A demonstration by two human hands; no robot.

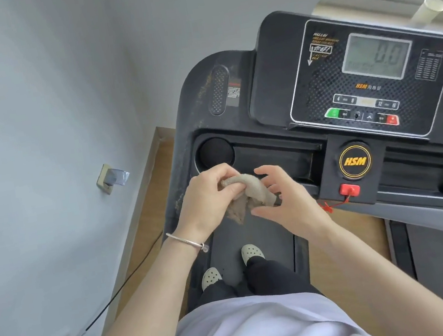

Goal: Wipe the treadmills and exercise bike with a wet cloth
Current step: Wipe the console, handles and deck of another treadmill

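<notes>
Here both hands, left (pixel 205 199) and right (pixel 283 198), pinch the bunched cloth (pixel 245 196) just below the treadmill (pixel 272 72) tray; best fold it flat before wiping the dusty console.

Treadmill console (pixel 357 79): LCD display (pixel 376 56) reads "0.0" in large digits; smaller characters lower left of the screen are too faint to read. Under the display, orange "HSM" brand mark (pixel 361 85) followed by small characters, unreadable. Speed button row (pixel 366 101) shows "4", "8" on the left pair and "12", "16" on the right pair. Round yellow-ringed badge (pixel 355 161) below the console says "HSM". Orange slanted print with an arrow (pixel 319 47) at the panel's upper left, a small table (pixel 430 65) at its right and a red-headed sticker (pixel 234 93) beside the speaker grille are all illegible.
</notes>
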